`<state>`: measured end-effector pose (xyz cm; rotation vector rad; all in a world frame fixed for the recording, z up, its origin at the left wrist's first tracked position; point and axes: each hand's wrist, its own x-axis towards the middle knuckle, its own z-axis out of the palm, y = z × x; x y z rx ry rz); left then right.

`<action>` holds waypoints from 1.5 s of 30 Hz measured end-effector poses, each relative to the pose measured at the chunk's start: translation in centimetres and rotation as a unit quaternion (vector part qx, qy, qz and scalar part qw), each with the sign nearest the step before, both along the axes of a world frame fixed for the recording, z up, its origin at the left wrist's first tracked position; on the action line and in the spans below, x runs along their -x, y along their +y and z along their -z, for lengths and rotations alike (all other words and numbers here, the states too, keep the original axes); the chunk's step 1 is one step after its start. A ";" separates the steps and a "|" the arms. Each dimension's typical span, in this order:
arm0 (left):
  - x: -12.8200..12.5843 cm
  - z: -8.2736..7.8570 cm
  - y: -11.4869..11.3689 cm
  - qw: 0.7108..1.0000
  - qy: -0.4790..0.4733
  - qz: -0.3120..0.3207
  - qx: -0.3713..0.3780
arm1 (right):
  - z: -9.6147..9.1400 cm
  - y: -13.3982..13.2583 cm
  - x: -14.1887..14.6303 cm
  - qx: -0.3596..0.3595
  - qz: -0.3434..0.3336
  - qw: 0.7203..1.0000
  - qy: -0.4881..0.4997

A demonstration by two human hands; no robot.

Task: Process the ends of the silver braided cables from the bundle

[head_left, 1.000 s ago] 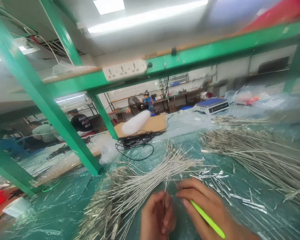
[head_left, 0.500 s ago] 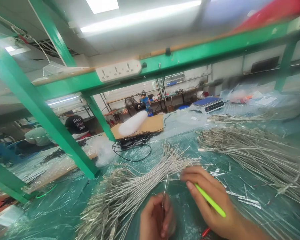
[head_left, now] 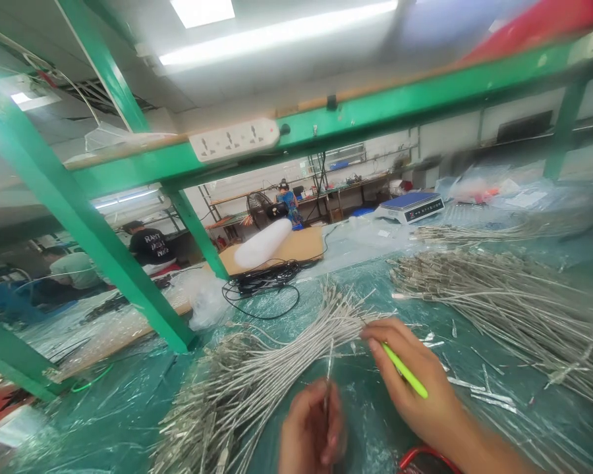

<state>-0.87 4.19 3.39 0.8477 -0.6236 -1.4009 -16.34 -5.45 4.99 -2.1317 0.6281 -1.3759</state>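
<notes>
My left hand [head_left: 310,431] is closed, pinching a thin silver wire [head_left: 329,368] that stands up between its fingers near the bottom edge. My right hand [head_left: 415,385] is closed round a lime-green tool [head_left: 404,372] and reaches forward, its fingertips touching the end of a big fanned bundle of silver wires [head_left: 257,382] on the green table [head_left: 123,421]. A second, larger heap of the same wires [head_left: 514,303] lies to the right. A red curved object [head_left: 427,457] shows under my right wrist.
Clear plastic sheeting covers the table, with short silver offcuts [head_left: 479,388] scattered right of my hand. A black cable coil [head_left: 267,280], a white roll [head_left: 264,242], a blue scale [head_left: 411,206] and green frame posts [head_left: 93,217] with a power strip [head_left: 234,139] stand behind. People work at far benches.
My right hand slid forward and slightly left with the green tool, up to the wire bundle's end. My left hand stayed low holding its wire. The view tilted slightly.
</notes>
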 end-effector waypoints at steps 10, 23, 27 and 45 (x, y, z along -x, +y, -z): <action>0.6 0.0 0.1 0.947 -0.275 -0.166 0.005 | 2.6 -0.1 -1.2 -0.014 -0.071 0.945 0.320; 2.1 -0.1 0.3 0.889 -0.436 -0.136 0.037 | 0.9 1.8 -2.2 -0.231 -0.113 0.966 0.007; 2.0 0.3 0.2 0.875 -0.465 -0.135 0.024 | 1.7 1.9 -2.4 -0.219 -0.052 0.974 0.034; -0.2 0.9 -0.5 0.937 -0.321 -0.133 -0.038 | 0.4 3.5 -0.7 0.031 -0.122 0.992 0.000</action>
